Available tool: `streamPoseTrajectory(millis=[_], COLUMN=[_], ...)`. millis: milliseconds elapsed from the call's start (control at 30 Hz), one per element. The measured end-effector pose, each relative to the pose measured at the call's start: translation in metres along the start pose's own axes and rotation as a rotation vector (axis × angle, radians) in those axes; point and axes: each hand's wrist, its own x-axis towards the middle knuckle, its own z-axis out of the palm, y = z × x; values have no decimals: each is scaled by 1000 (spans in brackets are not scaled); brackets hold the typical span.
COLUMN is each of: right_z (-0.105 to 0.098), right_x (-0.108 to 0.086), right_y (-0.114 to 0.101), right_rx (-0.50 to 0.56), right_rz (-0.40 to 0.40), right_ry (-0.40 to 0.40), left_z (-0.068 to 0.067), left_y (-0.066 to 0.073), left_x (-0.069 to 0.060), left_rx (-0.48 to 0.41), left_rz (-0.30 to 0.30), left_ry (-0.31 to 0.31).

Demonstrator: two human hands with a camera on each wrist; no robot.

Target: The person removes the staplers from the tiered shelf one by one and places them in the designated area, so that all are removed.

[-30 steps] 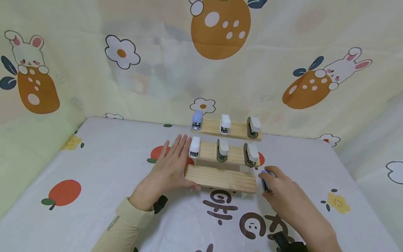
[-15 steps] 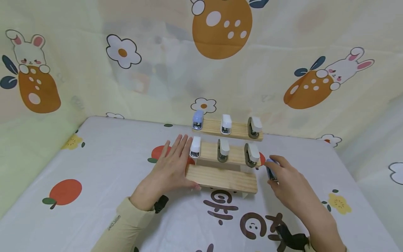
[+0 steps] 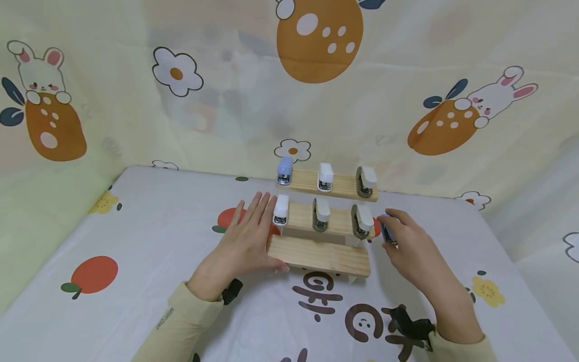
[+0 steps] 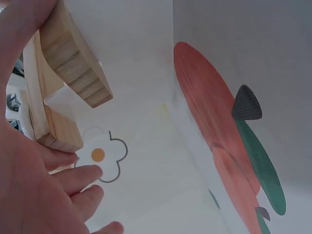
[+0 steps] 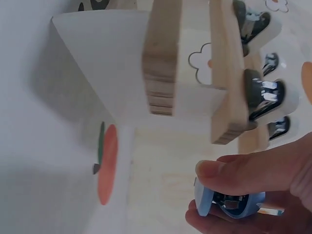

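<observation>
My right hand (image 3: 416, 251) grips a small blue stapler (image 3: 387, 232) to the right of a stepped wooden rack; in the right wrist view the thumb and fingers pinch the stapler (image 5: 229, 201). Flat against the rack's left end, my left hand (image 3: 244, 244) has its fingers straight and its thumb along the lowest shelf (image 3: 318, 255). The middle shelf (image 3: 300, 217) carries a white stapler (image 3: 281, 209) at left and two grey-white staplers (image 3: 321, 214). On the top shelf (image 3: 303, 179) stand a blue stapler (image 3: 284, 171), a white one and a grey-white one.
A white cloth (image 3: 158, 221) with printed fruit and flowers covers the table. Behind the rack rises a patterned cloth backdrop (image 3: 226, 115), close to the top shelf. A black strap (image 3: 409, 322) sits at my right wrist.
My right hand has carried the blue stapler away from me and slightly right, from beside the lowest shelf to beside the middle one. The left hand keeps its place on the rack.
</observation>
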Motion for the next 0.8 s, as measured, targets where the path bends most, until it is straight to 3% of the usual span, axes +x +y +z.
streamPoseTrajectory(millis=[367, 800], right_z=[13, 28], right_x=[7, 14], right_y=[11, 23], right_rx=[71, 106], right_rz=[80, 176], right_ry=[1, -68], left_z=[0, -1], left_y=[1, 1], left_x=[1, 1], left_rx=[5, -1], left_rz=[-4, -10], left_ry=[-7, -17])
